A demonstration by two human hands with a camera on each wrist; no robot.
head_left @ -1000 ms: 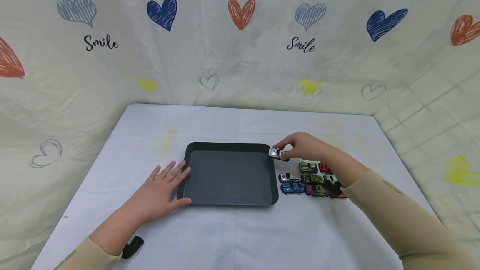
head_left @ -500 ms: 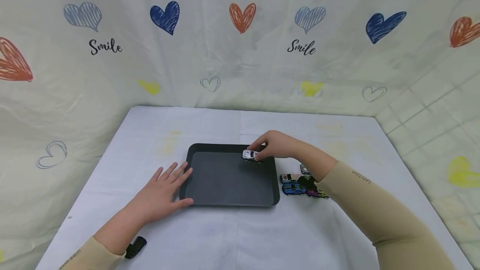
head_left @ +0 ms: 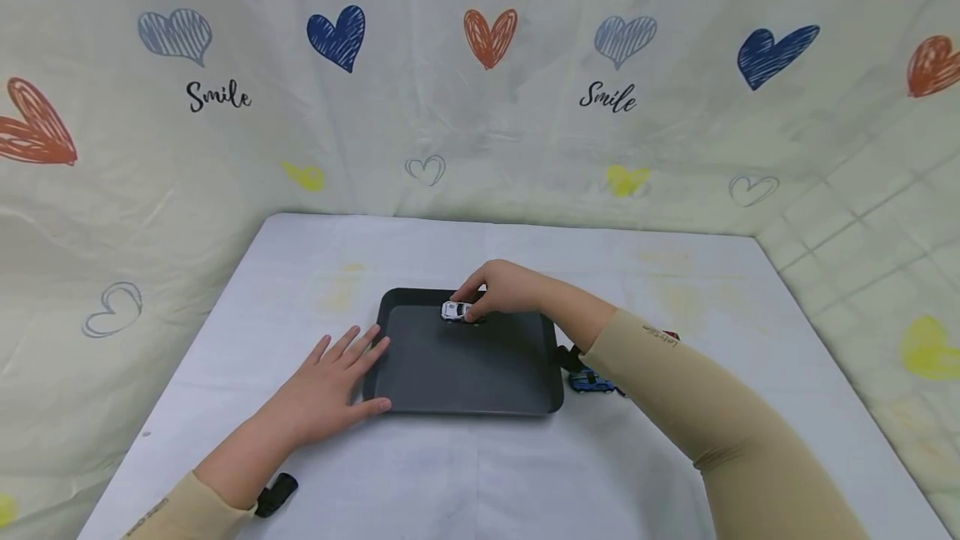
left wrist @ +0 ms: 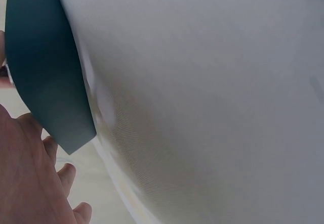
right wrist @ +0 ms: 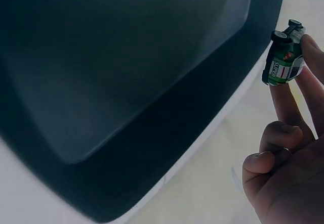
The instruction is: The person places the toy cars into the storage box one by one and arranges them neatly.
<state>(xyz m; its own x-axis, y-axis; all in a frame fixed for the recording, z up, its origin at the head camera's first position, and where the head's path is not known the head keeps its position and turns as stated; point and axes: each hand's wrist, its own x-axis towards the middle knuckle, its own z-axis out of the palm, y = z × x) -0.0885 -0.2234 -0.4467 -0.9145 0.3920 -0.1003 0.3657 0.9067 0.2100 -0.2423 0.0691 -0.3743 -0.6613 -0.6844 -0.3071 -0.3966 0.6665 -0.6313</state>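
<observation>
A dark grey rectangular tray (head_left: 465, 365) lies on the white table. Over its far side, my right hand (head_left: 506, 286) pinches a small toy car (head_left: 454, 312) between thumb and fingers. From above the car looks white and black; its green side with "SUPER" lettering shows in the right wrist view, where the same toy car (right wrist: 284, 57) is held by the fingertips, other fingers curled below. My left hand (head_left: 318, 394) rests with fingers spread at the tray's left edge. In the left wrist view that hand (left wrist: 30, 173) has its fingers against the tray's outer wall (left wrist: 48, 72).
Right of the tray sits a blue toy car (head_left: 590, 381), with other cars mostly hidden under the right sleeve (head_left: 675, 390). A black wrist-worn device (head_left: 277, 494) is by the left cuff. Behind the table hangs a pale cloth (head_left: 525, 132) printed with hearts.
My right hand has carried the toy car leftward from beside the tray's right rim to over its far middle. The forearm now covers most of the other cars. My left hand has stayed put.
</observation>
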